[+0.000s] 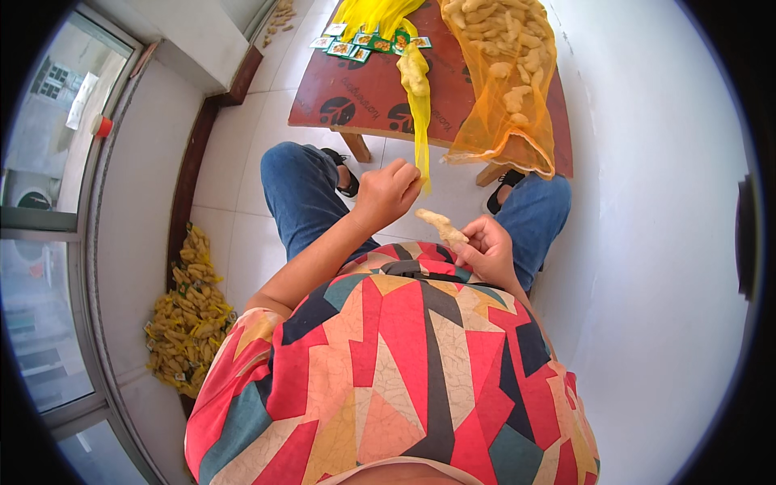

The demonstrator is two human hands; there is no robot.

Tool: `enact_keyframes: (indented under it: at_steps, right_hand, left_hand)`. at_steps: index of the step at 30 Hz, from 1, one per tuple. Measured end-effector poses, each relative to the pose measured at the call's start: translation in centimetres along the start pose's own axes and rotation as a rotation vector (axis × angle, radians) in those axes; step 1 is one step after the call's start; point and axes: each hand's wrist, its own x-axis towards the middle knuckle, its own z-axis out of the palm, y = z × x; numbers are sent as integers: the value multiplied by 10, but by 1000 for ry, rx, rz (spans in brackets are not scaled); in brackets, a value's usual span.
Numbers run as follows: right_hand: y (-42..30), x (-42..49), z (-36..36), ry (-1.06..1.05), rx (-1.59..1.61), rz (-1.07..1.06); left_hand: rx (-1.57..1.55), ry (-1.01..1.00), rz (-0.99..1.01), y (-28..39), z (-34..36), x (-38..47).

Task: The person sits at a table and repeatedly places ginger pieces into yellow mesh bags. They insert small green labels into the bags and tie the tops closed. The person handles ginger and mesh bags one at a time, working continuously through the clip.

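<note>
My left hand (388,191) pinches the open end of a narrow yellow mesh bag (421,130) past the table's near edge. The bag stretches back onto the red board table (364,91), where a piece of ginger root (413,74) fills its far end. Lower and to the right, my right hand (490,253) grips a long, knobbly ginger root (441,224) in front of my belly, its far tip pointing left. The root is outside the bag, apart from it.
A big orange mesh sack (485,115) of ginger lies open on the table's right. Yellow netting (379,15) and several picture tags (361,45) lie at the back left. Filled yellow net bags (194,315) are heaped on the floor at left. A white wall (648,242) stands close on the right.
</note>
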Motion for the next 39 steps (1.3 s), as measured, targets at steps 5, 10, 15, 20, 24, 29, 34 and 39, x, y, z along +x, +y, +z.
enact_keyframes:
  at_steps: [5, 10, 15, 20, 24, 29, 34, 39]
  right_hand:
    - [-9, -1, 10, 151, -453, -386]
    - [-22, 9, 16, 190, -770, -554]
    - [-26, 27, 30, 251, -816, -641]
    - [-16, 52, 33, 304, -852, -659]
    - [-17, 77, 30, 328, -911, -647]
    - [-6, 93, 26, 313, -503, -455]
    - [4, 111, 9, 350, -699, -480]
    - [-4, 125, 11, 366, -684, -395]
  left_hand:
    - [-143, -25, -62, 8, -3, 20]
    - [-239, -26, -153, 23, -12, 29]
    - [-312, 64, -244, 31, -15, 32]
    - [-353, 66, -210, 35, -11, 30]
    - [-400, 58, -176, 41, -8, 32]
    - [-468, -16, -222, 47, -8, 28]
    - [-625, -123, -341, 52, -3, 22]
    - [-649, -174, -352, 54, -7, 22]
